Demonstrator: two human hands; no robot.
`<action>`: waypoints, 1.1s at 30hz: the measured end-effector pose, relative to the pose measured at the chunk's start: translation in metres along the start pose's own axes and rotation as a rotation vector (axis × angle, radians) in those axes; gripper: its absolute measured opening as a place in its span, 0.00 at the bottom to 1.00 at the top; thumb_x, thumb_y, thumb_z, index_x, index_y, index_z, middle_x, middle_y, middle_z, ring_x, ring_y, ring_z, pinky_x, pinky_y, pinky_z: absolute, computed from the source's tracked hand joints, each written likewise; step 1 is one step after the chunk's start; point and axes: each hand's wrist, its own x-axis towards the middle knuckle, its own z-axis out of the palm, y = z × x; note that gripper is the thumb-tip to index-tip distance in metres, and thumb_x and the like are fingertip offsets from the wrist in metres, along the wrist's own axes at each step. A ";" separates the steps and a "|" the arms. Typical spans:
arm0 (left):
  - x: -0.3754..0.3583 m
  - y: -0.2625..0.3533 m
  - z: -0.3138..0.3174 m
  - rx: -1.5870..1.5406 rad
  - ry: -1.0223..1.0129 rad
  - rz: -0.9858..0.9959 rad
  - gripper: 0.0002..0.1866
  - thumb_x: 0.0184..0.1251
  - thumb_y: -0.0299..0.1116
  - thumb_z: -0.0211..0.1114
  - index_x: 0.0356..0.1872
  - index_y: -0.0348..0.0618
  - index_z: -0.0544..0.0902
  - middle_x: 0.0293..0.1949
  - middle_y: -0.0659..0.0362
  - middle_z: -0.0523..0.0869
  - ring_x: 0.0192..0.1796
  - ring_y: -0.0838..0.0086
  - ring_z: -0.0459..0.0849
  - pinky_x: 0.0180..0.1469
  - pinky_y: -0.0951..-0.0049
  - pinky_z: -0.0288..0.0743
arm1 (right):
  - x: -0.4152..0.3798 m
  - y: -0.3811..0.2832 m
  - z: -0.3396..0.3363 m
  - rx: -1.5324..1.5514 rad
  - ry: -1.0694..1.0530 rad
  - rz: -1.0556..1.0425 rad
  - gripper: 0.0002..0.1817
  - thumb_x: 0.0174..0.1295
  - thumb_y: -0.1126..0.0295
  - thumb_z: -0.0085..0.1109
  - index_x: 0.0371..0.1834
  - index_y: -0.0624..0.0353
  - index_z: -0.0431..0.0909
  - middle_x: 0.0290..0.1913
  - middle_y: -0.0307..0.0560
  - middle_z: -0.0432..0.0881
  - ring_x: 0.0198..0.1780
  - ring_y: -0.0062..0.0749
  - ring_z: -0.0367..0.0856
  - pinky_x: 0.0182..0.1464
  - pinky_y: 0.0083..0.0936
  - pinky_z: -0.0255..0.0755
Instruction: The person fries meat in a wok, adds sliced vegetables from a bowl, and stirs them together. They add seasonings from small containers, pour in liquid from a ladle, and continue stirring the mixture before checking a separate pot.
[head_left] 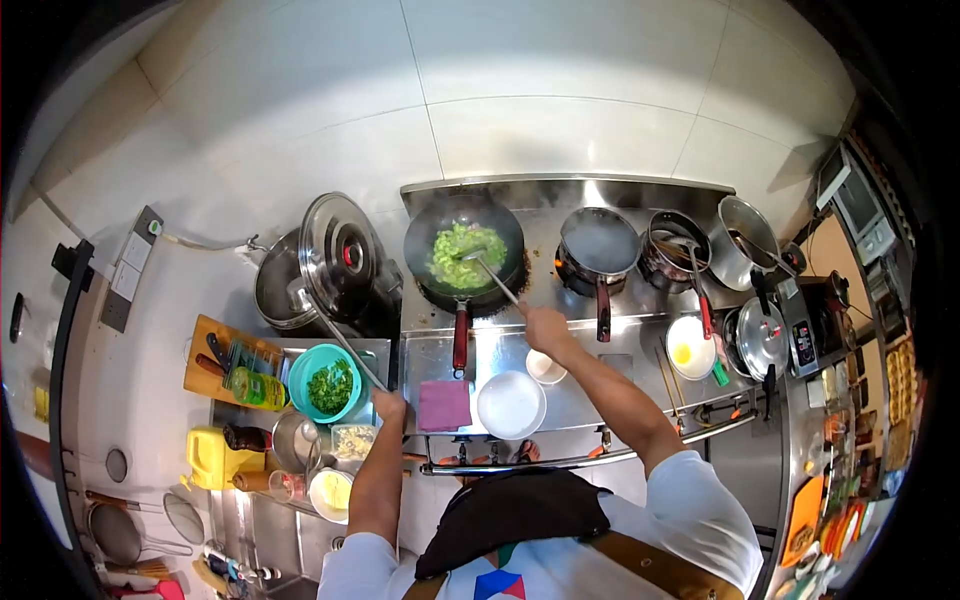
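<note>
Steam rises from a black wok (510, 232) on the left burner, with chopped green vegetables (452, 250) inside. Closed around the handle of a metal spatula (495, 278), my right hand (545, 330) is at the wok's lower right, and the spatula's head rests in the greens. My left hand (390, 405) grips the end of a long metal ladle handle (345, 345), which slants up and left toward the big steel pot (280, 285); its far end is partly hidden by the lid. A turquoise bowl (299, 382) of chopped herbs is left of my left hand.
Right of the wok are a steaming pan (600, 240), a smaller pot (655, 262) and a tall steel pot (745, 215). A white bowl (511, 405), purple cloth (444, 406) and egg bowl (688, 360) sit in front. A metal rail (590, 460) runs along the counter edge.
</note>
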 end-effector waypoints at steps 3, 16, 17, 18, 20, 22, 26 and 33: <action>0.007 -0.029 0.015 0.169 -0.002 -0.059 0.26 0.53 0.29 0.62 0.54 0.32 0.68 0.49 0.38 0.75 0.51 0.46 0.78 0.54 0.56 0.73 | -0.001 -0.002 0.008 0.097 0.066 0.084 0.20 0.50 0.74 0.53 0.50 0.60 0.72 0.32 0.60 0.82 0.36 0.55 0.81 0.38 0.47 0.75; -0.171 -0.069 -0.111 -0.402 0.104 0.083 0.14 0.72 0.35 0.51 0.52 0.38 0.74 0.32 0.55 0.83 0.35 0.74 0.83 0.41 0.73 0.76 | -0.018 0.024 0.054 0.965 0.182 0.057 0.26 0.65 0.73 0.51 0.67 0.63 0.62 0.23 0.36 0.73 0.21 0.22 0.67 0.23 0.24 0.64; -0.175 -0.084 -0.120 -0.459 0.199 0.033 0.13 0.73 0.35 0.51 0.50 0.38 0.75 0.30 0.56 0.82 0.33 0.75 0.81 0.39 0.74 0.75 | -0.013 0.029 0.065 1.017 0.138 0.147 0.25 0.63 0.73 0.52 0.65 0.64 0.65 0.21 0.34 0.69 0.20 0.20 0.64 0.22 0.22 0.62; -0.178 -0.098 -0.132 -0.518 0.290 -0.015 0.13 0.73 0.36 0.50 0.48 0.38 0.76 0.28 0.58 0.82 0.31 0.77 0.80 0.38 0.75 0.75 | -0.006 0.041 0.073 1.009 0.135 0.137 0.25 0.63 0.73 0.52 0.65 0.64 0.65 0.21 0.34 0.69 0.20 0.20 0.64 0.22 0.22 0.62; -0.175 -0.136 -0.154 -0.531 0.500 -0.097 0.14 0.73 0.38 0.50 0.43 0.38 0.77 0.26 0.59 0.80 0.28 0.79 0.78 0.33 0.77 0.73 | 0.012 0.067 0.087 0.655 0.091 0.074 0.22 0.63 0.73 0.52 0.62 0.62 0.70 0.19 0.34 0.66 0.19 0.16 0.60 0.21 0.20 0.56; -0.164 -0.159 -0.184 -0.538 0.719 -0.131 0.15 0.73 0.39 0.48 0.38 0.36 0.77 0.22 0.57 0.79 0.26 0.74 0.77 0.31 0.72 0.71 | 0.005 0.055 0.079 0.542 0.095 0.016 0.20 0.61 0.74 0.53 0.58 0.65 0.73 0.20 0.38 0.67 0.20 0.20 0.62 0.23 0.24 0.60; -0.105 -0.263 -0.219 -0.370 0.895 -0.189 0.17 0.71 0.41 0.52 0.30 0.37 0.75 0.20 0.60 0.76 0.21 0.74 0.74 0.26 0.73 0.69 | -0.007 0.021 0.062 0.372 0.465 -0.068 0.21 0.57 0.72 0.54 0.56 0.62 0.74 0.30 0.52 0.82 0.28 0.36 0.77 0.33 0.32 0.70; 0.001 -0.306 -0.250 -1.143 0.581 -0.553 0.14 0.63 0.39 0.63 0.32 0.36 0.75 0.22 0.55 0.80 0.17 0.71 0.78 0.16 0.73 0.73 | 0.023 -0.021 0.062 -0.233 0.210 0.073 0.23 0.51 0.71 0.58 0.54 0.59 0.76 0.40 0.61 0.81 0.41 0.59 0.79 0.45 0.46 0.71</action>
